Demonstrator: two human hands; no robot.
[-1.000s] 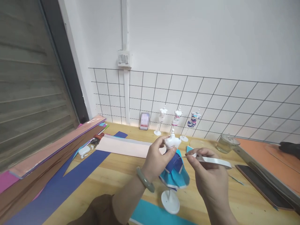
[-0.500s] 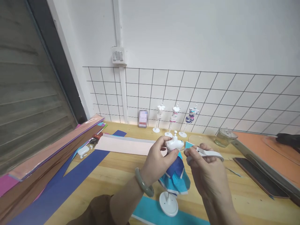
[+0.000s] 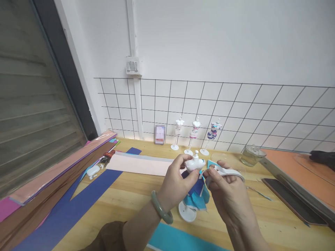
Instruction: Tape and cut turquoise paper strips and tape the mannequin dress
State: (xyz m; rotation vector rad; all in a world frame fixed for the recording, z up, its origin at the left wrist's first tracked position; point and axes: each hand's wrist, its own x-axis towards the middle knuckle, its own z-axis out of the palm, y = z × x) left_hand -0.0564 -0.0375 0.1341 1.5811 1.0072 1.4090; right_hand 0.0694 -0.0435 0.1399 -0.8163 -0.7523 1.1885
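My left hand (image 3: 179,176), with a green bangle on its wrist, is closed round the upper body of a small white mannequin (image 3: 195,163). A dark blue and turquoise paper skirt (image 3: 196,195) flares below its waist, above a round white base (image 3: 187,213). My right hand (image 3: 225,188) pinches a roll of white tape (image 3: 237,172) just right of the mannequin. A short end of the tape reaches toward the mannequin's waist; whether it touches there I cannot tell. Behind my right fingers a bit of light blue paper (image 3: 212,163) shows.
Three small mannequins (image 3: 194,131) stand by the wall grid, beside a propped phone (image 3: 159,135). Pale pink paper (image 3: 140,165), a blue strip (image 3: 86,202) and a turquoise sheet (image 3: 180,238) lie on the table. At right are a glass jar (image 3: 252,155) and a dark phone (image 3: 293,200).
The mannequin has tilted, its base swinging away from me and upward in view. Both hands keep their hold, the right one shifting slightly left with the tape.
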